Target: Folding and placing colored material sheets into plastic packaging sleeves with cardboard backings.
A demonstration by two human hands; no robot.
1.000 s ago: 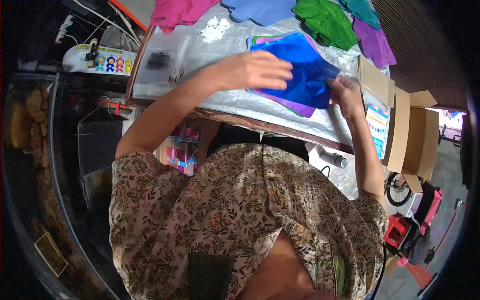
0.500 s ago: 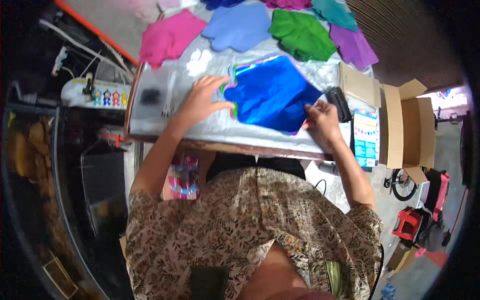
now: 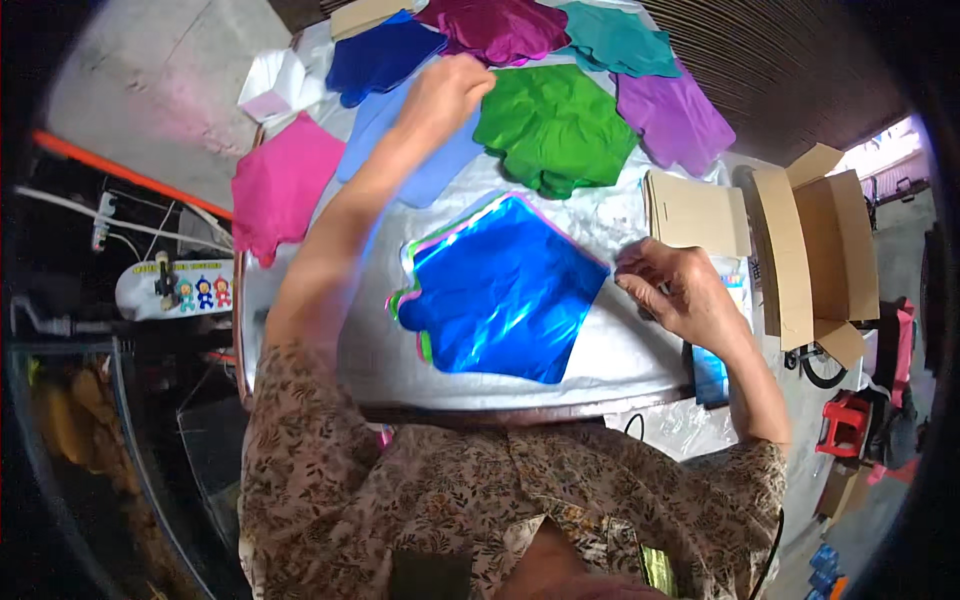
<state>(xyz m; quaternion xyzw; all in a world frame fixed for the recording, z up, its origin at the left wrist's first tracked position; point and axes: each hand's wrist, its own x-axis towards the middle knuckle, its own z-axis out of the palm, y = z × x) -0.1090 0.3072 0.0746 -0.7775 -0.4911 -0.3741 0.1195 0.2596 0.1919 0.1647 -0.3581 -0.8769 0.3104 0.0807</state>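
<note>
1. at the upper middle of the frame, my left hand (image 3: 447, 95) reaches far forward, arm stretched, fingers curled in by the left edge of the green sheets (image 3: 560, 130); i cannot tell whether it grips anything.
2. right of centre, my right hand (image 3: 688, 290) has fingers bent toward the thumb; whether something is pinched there, i cannot tell.
3. mid-frame lies the blue foil stack (image 3: 505, 295), its right corner just beside my right hand, green and pink edges showing at its left.
4. under it all is the table (image 3: 640, 360) with its silvery cover; an open cardboard box (image 3: 838, 245) sits at the right, a red stool (image 3: 845, 425) lower right.
5. silvery cover shows between stack and near edge; flat cardboard (image 3: 697, 215) lies just above my right hand.
</note>
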